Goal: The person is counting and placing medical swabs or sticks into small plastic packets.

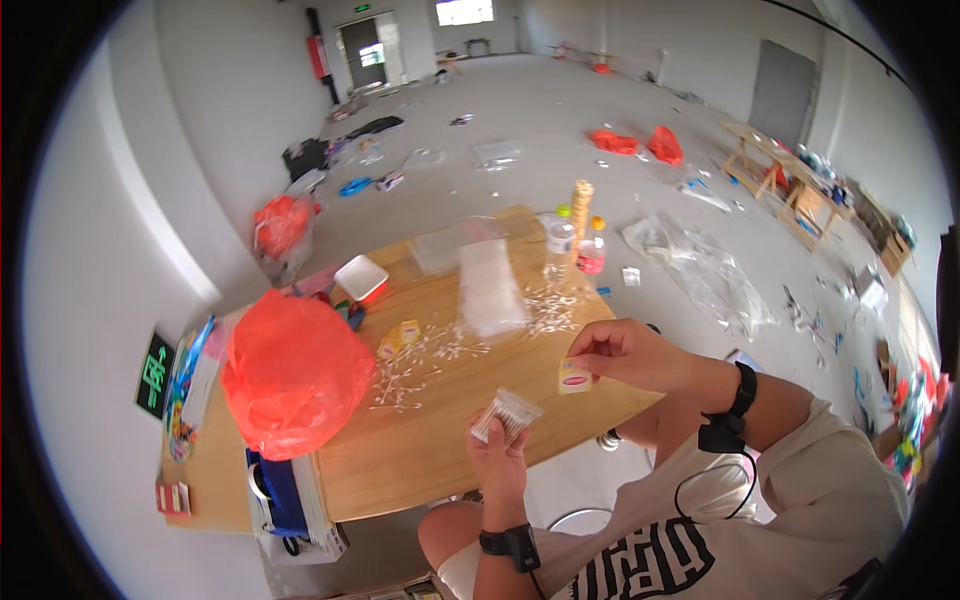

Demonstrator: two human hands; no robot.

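Note:
My left hand [497,462] is closed around a small clear packet of cotton swabs [510,414], held over the table's near edge. To its right, my right hand [628,352] pinches a small yellow card [574,379] with a red mark between thumb and fingers. The packet and the card are apart. Loose cotton swabs [402,388] lie scattered on the wooden table [430,455], with another heap of swabs [552,308] farther right. Small yellow cards or packets [398,338] rest beside the left scatter. Clear plastic bags [490,285] lie between the swabs, toward the back.
A large red plastic bag [295,375] bulges on the table's left, with a white tray [362,276] behind it. Two bottles, one green-capped [558,250] and one orange-capped [592,250], stand at the far right edge beside a tall tan column [581,210]. Plastic sheeting [700,275] litters the floor.

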